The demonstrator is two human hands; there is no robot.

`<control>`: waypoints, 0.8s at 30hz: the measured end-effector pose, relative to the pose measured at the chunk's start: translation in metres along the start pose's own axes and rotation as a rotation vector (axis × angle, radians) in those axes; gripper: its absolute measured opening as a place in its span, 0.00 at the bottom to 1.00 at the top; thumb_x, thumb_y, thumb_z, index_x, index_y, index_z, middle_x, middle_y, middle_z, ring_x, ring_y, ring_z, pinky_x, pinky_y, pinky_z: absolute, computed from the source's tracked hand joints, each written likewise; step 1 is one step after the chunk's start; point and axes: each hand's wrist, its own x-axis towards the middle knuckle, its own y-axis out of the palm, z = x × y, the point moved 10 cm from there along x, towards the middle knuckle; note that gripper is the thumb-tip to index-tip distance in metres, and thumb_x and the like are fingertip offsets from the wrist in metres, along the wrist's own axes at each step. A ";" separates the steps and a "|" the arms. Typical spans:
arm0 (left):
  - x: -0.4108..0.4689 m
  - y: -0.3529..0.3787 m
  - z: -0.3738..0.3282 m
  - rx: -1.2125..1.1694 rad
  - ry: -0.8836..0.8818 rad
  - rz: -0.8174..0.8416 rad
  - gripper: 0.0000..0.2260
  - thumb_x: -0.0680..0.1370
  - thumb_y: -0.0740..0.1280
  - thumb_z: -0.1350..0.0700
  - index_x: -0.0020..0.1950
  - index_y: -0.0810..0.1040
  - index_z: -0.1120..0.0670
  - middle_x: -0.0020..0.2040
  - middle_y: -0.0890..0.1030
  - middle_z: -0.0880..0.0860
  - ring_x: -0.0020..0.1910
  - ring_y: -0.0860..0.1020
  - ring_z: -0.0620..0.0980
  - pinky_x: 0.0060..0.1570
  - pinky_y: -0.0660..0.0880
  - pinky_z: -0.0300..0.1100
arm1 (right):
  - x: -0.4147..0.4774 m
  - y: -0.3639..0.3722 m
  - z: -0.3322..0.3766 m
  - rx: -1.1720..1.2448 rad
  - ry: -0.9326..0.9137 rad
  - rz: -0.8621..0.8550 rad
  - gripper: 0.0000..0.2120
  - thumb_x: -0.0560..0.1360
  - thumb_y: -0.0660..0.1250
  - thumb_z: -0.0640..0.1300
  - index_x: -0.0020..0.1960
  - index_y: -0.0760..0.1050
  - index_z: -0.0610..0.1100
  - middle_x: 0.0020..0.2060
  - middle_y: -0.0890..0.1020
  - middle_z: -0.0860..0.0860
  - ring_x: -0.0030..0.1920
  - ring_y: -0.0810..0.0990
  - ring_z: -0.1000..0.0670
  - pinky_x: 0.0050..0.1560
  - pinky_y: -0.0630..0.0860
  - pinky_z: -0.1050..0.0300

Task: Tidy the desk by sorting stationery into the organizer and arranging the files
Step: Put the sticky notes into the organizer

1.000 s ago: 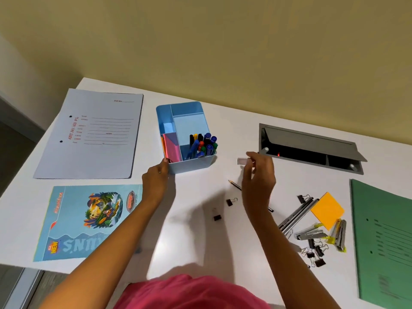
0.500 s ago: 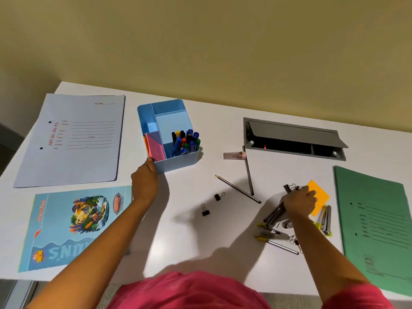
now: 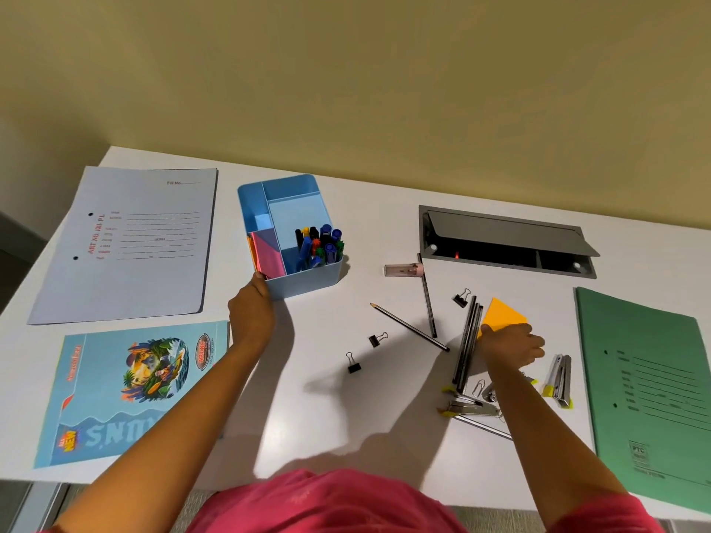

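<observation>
Left hand [image 3: 252, 309] grips light-blue plastic organizer [image 3: 307, 277] at its near-left corner | right hand [image 3: 511, 346] on orange square sticky-note pad [image 3: 502, 315], grip unclear

White desk [image 3: 377, 225] on which files [image 3: 127, 244], a blue organizer [image 3: 307, 277], pencils [image 3: 408, 327], binder clips [image 3: 354, 363], staplers [image 3: 559, 380] and orange notes [image 3: 502, 315] are laid.

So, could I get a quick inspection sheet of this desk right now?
Surface: white desk, no spills seen.
Job's things: blue organizer holding pens and pink notes; grey file, picture folder left; green file right.
Clutter: loose pencils, binder clips, staplers, clear-pink case.
Grips: left hand holds organizer's corner; right hand rests on orange notes, pinch unclear.
Cables: nothing seen; grey hatch open.
Surroundings: yellow wall.
</observation>
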 end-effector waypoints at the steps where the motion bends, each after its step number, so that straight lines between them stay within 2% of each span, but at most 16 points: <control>1: 0.000 0.000 0.002 -0.019 -0.010 -0.004 0.18 0.84 0.48 0.55 0.56 0.74 0.63 0.53 0.80 0.64 0.49 0.78 0.62 0.47 0.71 0.46 | 0.002 0.000 0.000 0.002 0.017 0.017 0.34 0.71 0.73 0.48 0.65 0.62 0.30 0.64 0.65 0.31 0.65 0.63 0.32 0.67 0.63 0.41; 4: 0.000 0.001 0.003 -0.044 -0.019 -0.013 0.19 0.84 0.47 0.54 0.56 0.75 0.63 0.53 0.80 0.64 0.47 0.77 0.59 0.45 0.69 0.44 | 0.005 0.000 -0.005 0.040 0.126 0.064 0.38 0.67 0.77 0.47 0.66 0.61 0.31 0.64 0.65 0.32 0.66 0.64 0.35 0.66 0.65 0.44; 7: 0.001 0.001 0.001 -0.029 -0.003 -0.017 0.18 0.84 0.48 0.55 0.57 0.74 0.63 0.54 0.80 0.64 0.49 0.78 0.61 0.46 0.70 0.45 | 0.006 0.004 -0.007 -0.009 0.177 0.129 0.39 0.66 0.78 0.48 0.66 0.63 0.32 0.64 0.68 0.35 0.65 0.66 0.37 0.65 0.65 0.48; 10: 0.000 0.001 -0.002 0.004 0.025 -0.014 0.16 0.84 0.49 0.56 0.58 0.74 0.63 0.55 0.80 0.64 0.50 0.78 0.63 0.49 0.73 0.48 | 0.007 0.007 -0.006 -0.023 0.165 0.167 0.36 0.67 0.77 0.47 0.66 0.65 0.32 0.63 0.71 0.37 0.65 0.67 0.37 0.64 0.65 0.49; 13: 0.001 0.001 -0.001 0.009 0.028 -0.015 0.16 0.84 0.49 0.57 0.57 0.73 0.63 0.54 0.80 0.63 0.48 0.78 0.61 0.46 0.72 0.46 | 0.005 0.007 -0.006 -0.027 0.170 0.177 0.31 0.67 0.77 0.48 0.62 0.69 0.33 0.62 0.71 0.36 0.64 0.67 0.38 0.62 0.66 0.50; 16: 0.001 0.001 0.000 0.015 0.025 -0.021 0.16 0.84 0.49 0.57 0.56 0.73 0.63 0.53 0.80 0.63 0.44 0.75 0.56 0.44 0.69 0.43 | 0.002 0.003 -0.006 -0.028 0.205 0.158 0.36 0.65 0.78 0.49 0.64 0.66 0.33 0.63 0.69 0.36 0.63 0.66 0.39 0.59 0.68 0.51; 20: 0.000 0.001 -0.004 0.074 0.062 -0.006 0.14 0.83 0.50 0.59 0.59 0.72 0.64 0.55 0.79 0.64 0.50 0.78 0.62 0.47 0.72 0.47 | 0.002 0.000 -0.005 0.082 0.194 0.131 0.39 0.65 0.78 0.41 0.67 0.59 0.33 0.64 0.68 0.34 0.65 0.67 0.36 0.64 0.66 0.46; 24: 0.000 0.001 -0.001 0.035 0.032 0.003 0.16 0.84 0.49 0.57 0.58 0.73 0.64 0.55 0.79 0.64 0.50 0.78 0.62 0.48 0.73 0.47 | -0.003 0.005 -0.002 0.062 0.164 0.132 0.29 0.71 0.71 0.36 0.65 0.61 0.32 0.62 0.72 0.34 0.65 0.68 0.35 0.64 0.65 0.46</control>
